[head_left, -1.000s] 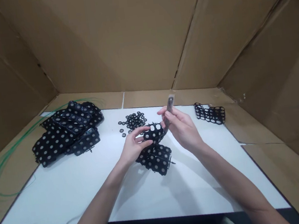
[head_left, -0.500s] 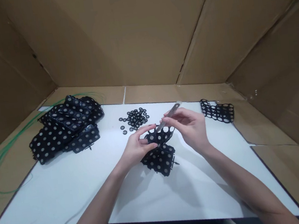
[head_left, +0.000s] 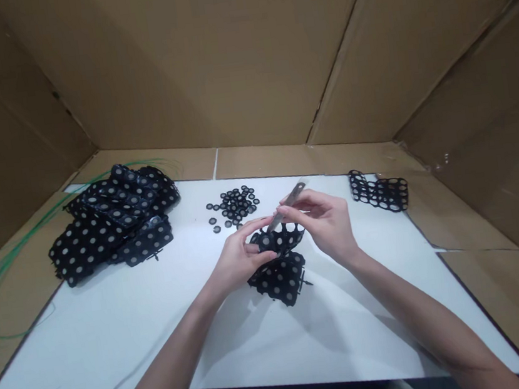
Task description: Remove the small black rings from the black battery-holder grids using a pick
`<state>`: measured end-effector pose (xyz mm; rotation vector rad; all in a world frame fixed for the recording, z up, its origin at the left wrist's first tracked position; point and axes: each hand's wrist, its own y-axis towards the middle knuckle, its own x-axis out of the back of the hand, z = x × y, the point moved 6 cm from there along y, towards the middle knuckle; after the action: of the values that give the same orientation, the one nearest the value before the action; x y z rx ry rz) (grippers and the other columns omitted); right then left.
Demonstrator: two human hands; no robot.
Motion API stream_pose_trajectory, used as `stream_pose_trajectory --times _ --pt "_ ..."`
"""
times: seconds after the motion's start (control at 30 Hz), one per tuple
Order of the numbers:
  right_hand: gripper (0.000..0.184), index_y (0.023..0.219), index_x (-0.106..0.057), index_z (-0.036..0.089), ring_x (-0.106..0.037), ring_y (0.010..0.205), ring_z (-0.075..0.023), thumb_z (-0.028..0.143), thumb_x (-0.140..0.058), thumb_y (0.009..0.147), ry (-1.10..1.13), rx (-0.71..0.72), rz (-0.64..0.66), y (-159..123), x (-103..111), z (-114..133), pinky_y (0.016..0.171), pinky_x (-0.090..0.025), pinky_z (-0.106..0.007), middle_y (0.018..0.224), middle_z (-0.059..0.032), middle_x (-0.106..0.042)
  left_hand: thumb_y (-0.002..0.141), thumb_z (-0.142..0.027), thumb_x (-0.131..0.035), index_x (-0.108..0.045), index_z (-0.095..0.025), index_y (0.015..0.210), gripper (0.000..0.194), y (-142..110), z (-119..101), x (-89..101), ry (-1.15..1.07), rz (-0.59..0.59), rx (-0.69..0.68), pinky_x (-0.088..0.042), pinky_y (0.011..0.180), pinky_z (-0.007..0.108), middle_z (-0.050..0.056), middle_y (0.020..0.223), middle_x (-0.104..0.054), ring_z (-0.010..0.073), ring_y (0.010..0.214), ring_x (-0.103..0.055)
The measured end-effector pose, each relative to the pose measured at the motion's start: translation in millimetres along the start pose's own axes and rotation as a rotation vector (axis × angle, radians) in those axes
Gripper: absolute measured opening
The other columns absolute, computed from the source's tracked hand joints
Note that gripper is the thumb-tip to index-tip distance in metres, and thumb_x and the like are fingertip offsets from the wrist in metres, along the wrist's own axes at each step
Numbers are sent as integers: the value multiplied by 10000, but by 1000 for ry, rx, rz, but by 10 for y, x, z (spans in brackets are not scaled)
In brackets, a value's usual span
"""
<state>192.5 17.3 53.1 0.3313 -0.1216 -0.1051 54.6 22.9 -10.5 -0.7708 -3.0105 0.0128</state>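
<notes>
Dotted black sheet, one, held between two busy hands, with risks noted

Counter (head_left: 117,344): white, broad; carries all the pieces listed below. A knock from a forearm could, I judge, scatter the smallest of them.

Heap of dotted sheets (head_left: 90,240): black, pale-spotted, at far left, well apart from the work. Loosely stacked, so likely to slide if brushed.

Hands, pair: my left hand (head_left: 236,265) is pinched on the sheet's left side; my right hand (head_left: 328,224) grips a tool pen-fashion.

Dotted sheet (head_left: 279,277): over the counter's middle, its upper flap bent up in my left hand, its lower part spread beneath. Whether these are one piece or two, I cannot tell. Open loops show at the flap's right; such thin webs could tear under a hard push, or the flap spring free from a slack pinch.

Ring lattice (head_left: 380,194): black, open-holed, far right, near the edge; easily snagged.

Slim tool (head_left: 288,205): flat, tilted, tip at the flap. Contact is unclear. A slip could jab the left hand, just beside it.

Loose discs (head_left: 237,205): black-rimmed, clustered behind the left hand; a careless sleeve or wrist could roll them away.
</notes>
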Motion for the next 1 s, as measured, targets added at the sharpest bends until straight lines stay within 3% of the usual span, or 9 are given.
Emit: stream_pose_trajectory --times 0.23,0.43,0.53,0.6,0.67,0.87,1.0 --pt "149 756 -632 182 -604 664 -140 324 -588 764 -274 112 105 -39 -98 57 540 -536 -248 760 -30 -642 603 -175 -665 -588 -225 1116 521 7 64 -41 -2 -3 64 -272 359 175 85 1188 -541 -4 413 -365" --pt "171 735 -613 177 -595 658 -138 340 -579 773 -335 105 119 -29 -126 -14 498 -503 -226 729 -27 -626 603 -194 -675 -536 -202 1181 595 20 136 -33 27 11 173 -313 416 198 0 749 -637 32 386 -371" --pt "181 742 -603 178 -596 673 -139 352 -570 778 -273 99 93 -33 -120 -43 550 -524 -248 744 -28 -616 660 -235 -642 -559 -209 1160 508 35 101 8 16 -9 118 -409 532 242 39 917 -660 83 487 -497" --pt "184 750 -600 181 -595 689 -138 359 -564 781 -224 108 69 -42 -116 -54 594 -536 -264 769 -30 -613 696 -237 -611 -600 -213 1110 415 49 54 51 17 -52 17 -439 712 289 60 1110 -616 155 721 -586" --pt "180 754 -600 183 -593 702 -138 358 -565 780 -195 117 54 -52 -116 -60 621 -541 -273 783 -30 -612 707 -216 -599 -625 -218 1077 371 56 30 81 38 -85 -61 -400 846 313 55 1180 -586 194 905 -565" --pt "164 734 -592 188 -598 707 -141 334 -552 796 -182 133 88 -68 -146 -51 631 -537 -278 782 -31 -608 675 -237 -643 -625 -218 1076 402 57 113 112 13 -144 2 -445 741 306 51 1151 -604 140 693 -558" --pt "146 736 -601 186 -597 735 -146 316 -563 790 -182 145 67 -63 -132 -39 639 -532 -278 791 -35 -614 623 -277 -696 -687 -179 929 322 44 141 178 17 -252 38 -444 742 294 50 922 -677 147 693 -564"
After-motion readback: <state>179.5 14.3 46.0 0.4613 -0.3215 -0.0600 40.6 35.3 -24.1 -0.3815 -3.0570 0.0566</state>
